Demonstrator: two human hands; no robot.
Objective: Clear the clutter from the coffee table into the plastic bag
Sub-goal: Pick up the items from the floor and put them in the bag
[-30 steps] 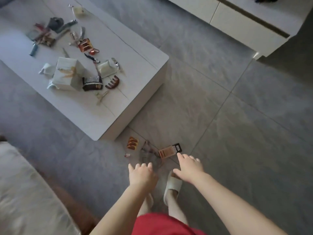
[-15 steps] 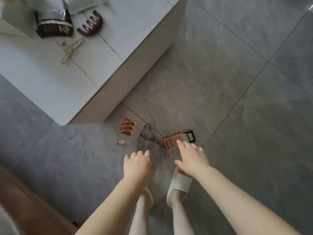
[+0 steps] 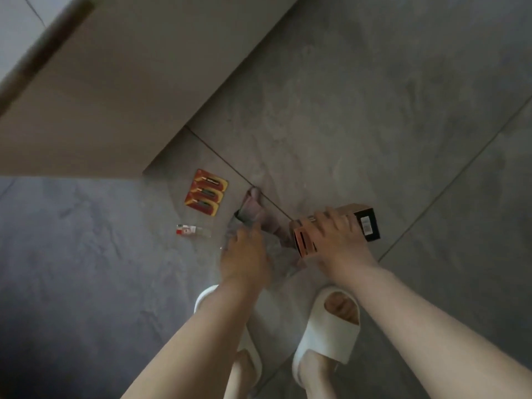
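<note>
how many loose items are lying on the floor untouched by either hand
2: the battery pack near the table corner and the small red-and-clear lighter just below it. More may hide under the plastic bag.

Grey stone-look floor tiles [image 3: 359, 96], dark grout lines; pale furniture side panel [image 3: 115, 96] upper left; dim light.

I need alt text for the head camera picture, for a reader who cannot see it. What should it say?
Seen from above, the right hand grips a copper and black box on the grey tiled floor, while the left hand touches a crumpled clear plastic bag. A red and yellow battery pack and a small red and white item lie nearby, beside the coffee table.
</note>
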